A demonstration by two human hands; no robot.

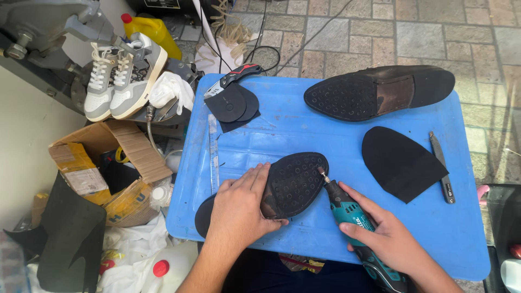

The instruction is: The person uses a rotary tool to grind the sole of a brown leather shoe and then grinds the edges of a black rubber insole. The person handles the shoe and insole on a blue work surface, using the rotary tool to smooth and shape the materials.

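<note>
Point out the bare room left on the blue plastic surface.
Bare blue plastic surface lies between the upturned black shoe and the held shoe sole. The right side is crowded by the black rubber sole piece and slim tool.

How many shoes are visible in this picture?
4. One black dress shoe lies sole-up under the left hand, another black shoe at the blue board's far edge, and two grey-white sneakers stand left. Others may be hidden.

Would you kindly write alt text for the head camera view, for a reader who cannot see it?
A left hand presses a sole-up black shoe onto a blue tray while the right hand holds a teal rotary tool at its sole. A second shoe and black sole piece lie nearby.
</note>
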